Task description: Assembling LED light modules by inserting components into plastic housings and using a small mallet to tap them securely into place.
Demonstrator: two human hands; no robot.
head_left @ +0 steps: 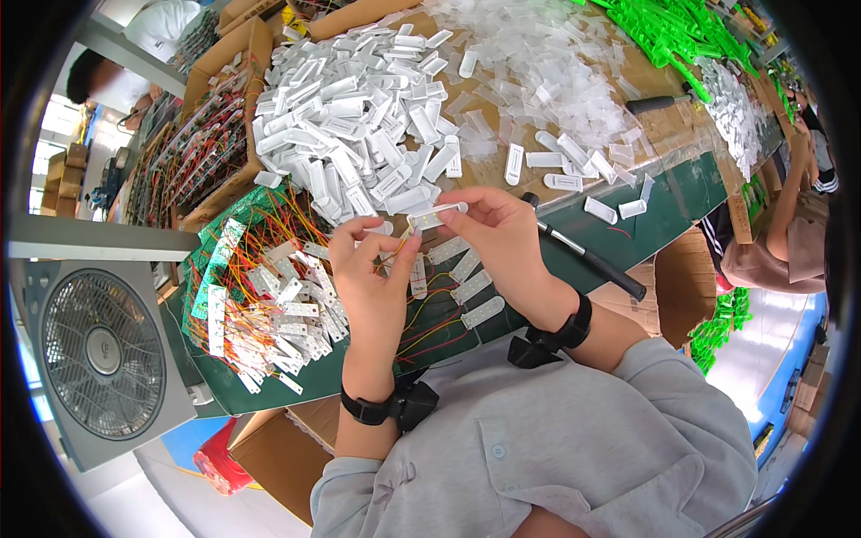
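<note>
Taking the held casing as the centre of the clock, a grey fan (103, 348) is standing far out at 8 o'clock. Nearer, also at 8, a heap of white strips (309, 309) is lying among red and yellow wires (269, 235). At 10 to 11, a large pile of white casings (345, 117) is covering the surface (668, 199).

The left hand (372, 278) is reaching in at 7 o'clock. Its thumb and forefinger tips are almost meeting at the casing's left end, by something yellowish; whether they are gripping casing, wire or neither, I cannot tell. The casing (435, 216), white, slim and long, is lying in the air between the hands, just above more strips at 5 o'clock. The right hand (507, 240) is coming in from 4, its fingers clamping the casing's right end.

The casing is looking like thin moulded plastic: probably very light, fairly stiff, a little slippery, liable to crack if bent. Its long edges or rounded end should be giving the safest hold; any wire is likely limp and weak at its joint, so best left unpulled.

At 1 o'clock, clear pieces (556, 67) are spreading out. At 4, a black-handled tool (596, 260) is lying; far out at 2, bright green parts (673, 36) are heaping up.
</note>
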